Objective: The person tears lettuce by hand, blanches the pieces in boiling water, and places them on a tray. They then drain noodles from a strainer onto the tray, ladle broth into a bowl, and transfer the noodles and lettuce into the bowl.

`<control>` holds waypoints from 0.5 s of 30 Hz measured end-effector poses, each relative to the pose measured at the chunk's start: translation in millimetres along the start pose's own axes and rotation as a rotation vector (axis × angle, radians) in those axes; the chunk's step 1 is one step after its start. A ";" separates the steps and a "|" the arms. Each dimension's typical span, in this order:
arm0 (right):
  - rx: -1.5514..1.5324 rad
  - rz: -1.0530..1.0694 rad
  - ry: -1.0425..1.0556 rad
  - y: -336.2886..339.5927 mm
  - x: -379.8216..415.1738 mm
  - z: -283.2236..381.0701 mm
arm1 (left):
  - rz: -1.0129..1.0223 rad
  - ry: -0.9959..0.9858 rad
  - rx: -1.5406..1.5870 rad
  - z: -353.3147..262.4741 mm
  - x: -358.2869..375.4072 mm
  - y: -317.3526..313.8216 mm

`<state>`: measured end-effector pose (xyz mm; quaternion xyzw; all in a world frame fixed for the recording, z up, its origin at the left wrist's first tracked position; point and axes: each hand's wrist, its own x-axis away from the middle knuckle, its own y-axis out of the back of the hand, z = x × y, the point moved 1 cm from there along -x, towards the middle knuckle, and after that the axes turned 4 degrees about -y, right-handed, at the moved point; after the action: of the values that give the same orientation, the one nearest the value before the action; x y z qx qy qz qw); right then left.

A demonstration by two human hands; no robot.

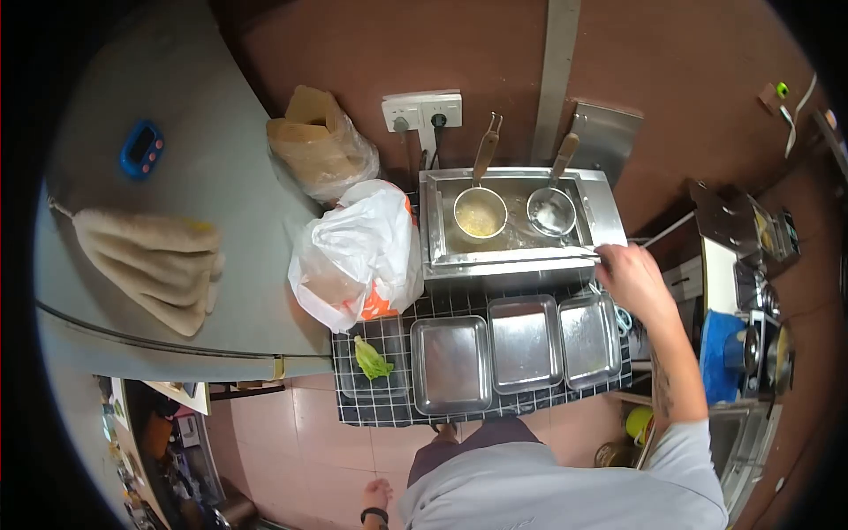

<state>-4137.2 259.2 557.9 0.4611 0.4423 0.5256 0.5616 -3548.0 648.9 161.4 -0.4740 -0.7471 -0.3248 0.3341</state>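
Note:
At the front right corner of a steel cooker (512, 266), my right hand (629, 276) has its fingers closed. What is in them is hidden; a thin pale edge or stick runs left from the fingertips along the cooker's front rim. Two strainer baskets with wooden handles hang in the cooker's water. The left strainer basket (480, 214) contains yellowish food, while the right strainer basket (551, 213) has something white and foamy in it. My left hand (377, 495) hangs low beside my body above the floor, fingers loosely apart and holding nothing, with a black band on its wrist.
On the checked cloth stand three steel trays (450, 364) and a tray with a green lettuce leaf (373, 359). A white plastic bag (358, 252) sits left of the cooker, with a brown paper bag (318, 137) behind. A towel (150, 261) hangs on the grey fridge (194, 132).

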 end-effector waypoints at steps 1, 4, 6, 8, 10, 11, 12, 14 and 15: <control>0.078 -0.004 0.066 -2.7 -39.6 0.6 | -0.055 0.082 -0.064 11.7 20.2 -13.1; 0.360 0.138 0.251 -47.4 -120.4 15.0 | 0.001 0.157 -0.461 15.3 53.5 -47.6; 0.482 0.130 0.488 -77.4 -150.5 44.5 | -0.009 0.072 -0.439 20.5 59.1 -68.5; 0.542 0.267 0.440 -92.9 -175.1 72.6 | -0.096 -0.006 -0.363 23.0 63.1 -82.7; 0.524 0.196 0.440 -115.1 -189.9 72.3 | -0.090 -0.082 -0.359 3.8 67.4 -101.2; 0.544 0.213 0.433 -117.9 -189.6 71.3 | -0.115 -0.117 -0.297 -2.7 69.5 -106.7; 0.567 0.235 0.420 -119.7 -187.8 68.2 | -0.133 -0.148 -0.240 -5.6 73.9 -111.2; 0.500 0.129 0.512 -127.5 -188.8 65.6 | -0.119 -0.109 -0.276 -6.7 77.0 -111.9; 0.438 0.024 0.591 -127.1 -188.8 57.1 | -0.093 -0.074 -0.317 -3.5 73.2 -113.8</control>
<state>-4068.5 64.9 445.7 0.4039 0.6821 0.5354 0.2914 -3676.6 643.4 203.2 -0.4973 -0.7195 -0.4361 0.2119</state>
